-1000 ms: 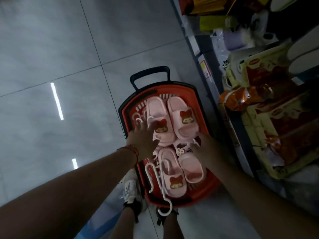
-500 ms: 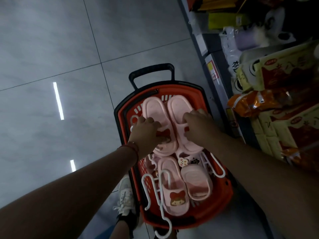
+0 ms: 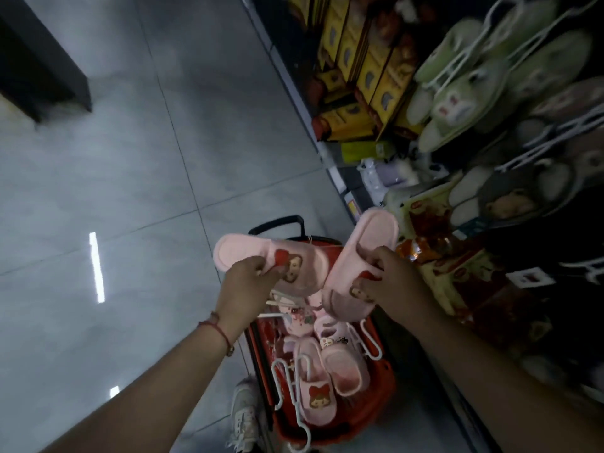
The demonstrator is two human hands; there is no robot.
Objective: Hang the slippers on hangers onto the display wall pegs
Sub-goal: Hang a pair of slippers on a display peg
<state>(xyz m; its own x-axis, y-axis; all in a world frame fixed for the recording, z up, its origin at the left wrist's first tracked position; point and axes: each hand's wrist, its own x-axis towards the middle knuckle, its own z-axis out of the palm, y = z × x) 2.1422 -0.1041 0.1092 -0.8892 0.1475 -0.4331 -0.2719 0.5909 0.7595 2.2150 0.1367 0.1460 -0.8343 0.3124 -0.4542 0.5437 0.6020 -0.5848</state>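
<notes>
Two pink slippers were up over the red basket (image 3: 376,416), one pinched in your left hand (image 3: 243,289), one in your right hand (image 3: 389,282); neither visibly sat on a hanger (image 3: 287,387), so either could have slipped before reaching the pegs.

A shop aisle: stocked shelves of packaged goods (image 3: 366,76), slippers hung on display (image 3: 457,93), and a red shopping basket (image 3: 376,416).

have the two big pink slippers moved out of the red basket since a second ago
Yes. Both pink foam slippers rose out of the red plastic basket, one in each hand.
</notes>
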